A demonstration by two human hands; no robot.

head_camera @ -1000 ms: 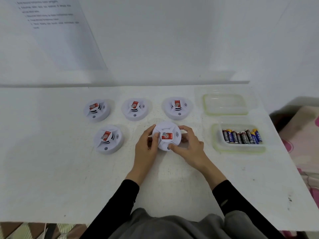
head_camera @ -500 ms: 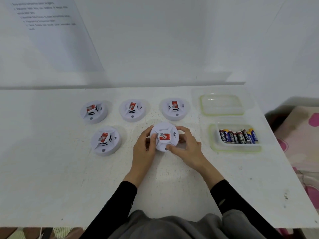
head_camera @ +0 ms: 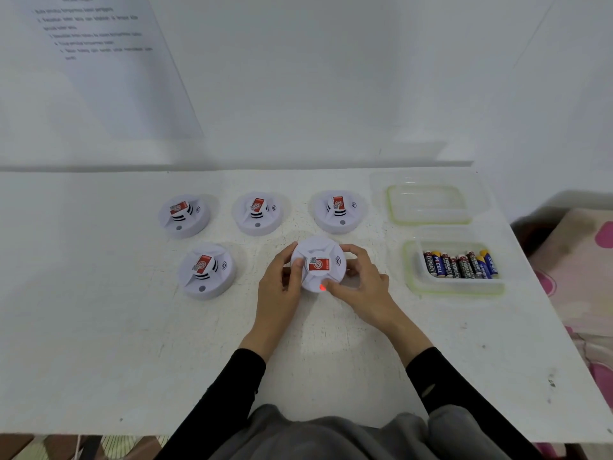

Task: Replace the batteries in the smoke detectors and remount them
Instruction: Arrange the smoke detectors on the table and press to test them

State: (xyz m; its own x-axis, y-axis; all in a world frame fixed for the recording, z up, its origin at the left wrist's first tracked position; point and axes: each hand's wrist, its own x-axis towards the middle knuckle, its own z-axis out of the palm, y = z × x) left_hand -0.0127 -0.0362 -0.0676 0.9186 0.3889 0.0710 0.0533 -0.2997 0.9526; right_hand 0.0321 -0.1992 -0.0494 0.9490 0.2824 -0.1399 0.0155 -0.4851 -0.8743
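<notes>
The batteries (head_camera: 461,264) in the clear tub (head_camera: 454,288) mostly read EVEREADY; the blue ones I couldn't quite make out. The smoke detector (head_camera: 318,257) being worked on sat front-middle on the table (head_camera: 99,327), with a red label (head_camera: 319,263) and QR code on top and a red light (head_camera: 321,287) glowing at its near edge. Left hand (head_camera: 278,290) was curled round its left rim and right hand (head_camera: 363,288) round the right, thumb by the light. Wall sheet (head_camera: 99,61) text was too blurry to read.
</notes>
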